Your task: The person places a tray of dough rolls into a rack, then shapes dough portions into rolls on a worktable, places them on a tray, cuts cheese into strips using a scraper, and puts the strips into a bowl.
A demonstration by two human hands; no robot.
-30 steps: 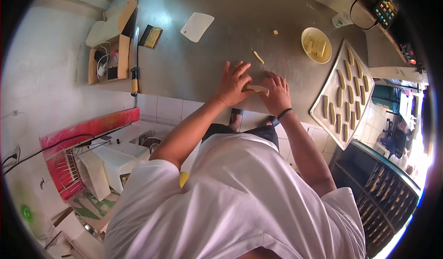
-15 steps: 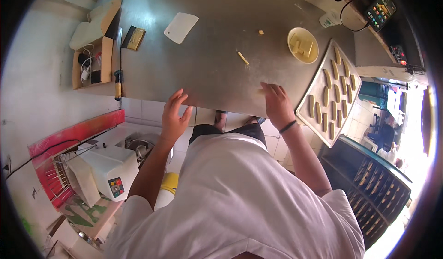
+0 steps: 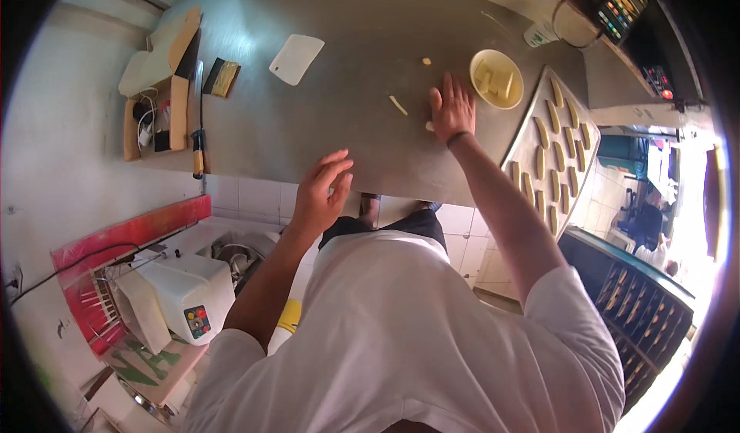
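Observation:
My right hand lies palm down over the steel table, fingers stretched out. A small pale piece of dough shows at the thumb side of its palm; whatever is under the palm is hidden. My left hand hovers at the table's front edge, empty, with loosely bent fingers apart. A thin pale strip and a small pale lump lie left of my right hand. To its right, a cream bowl holds several pale yellow slabs.
A metal tray at the right carries rows of dough sticks. A white scraper, a dark-and-gold packet, a long knife and an open cardboard box are at the left. A white machine stands at lower left.
My right hand has reached forward from the table's front edge and flattened near the bowl, and a dough piece now shows beside it. My left hand has shifted right. The view has shifted slightly.

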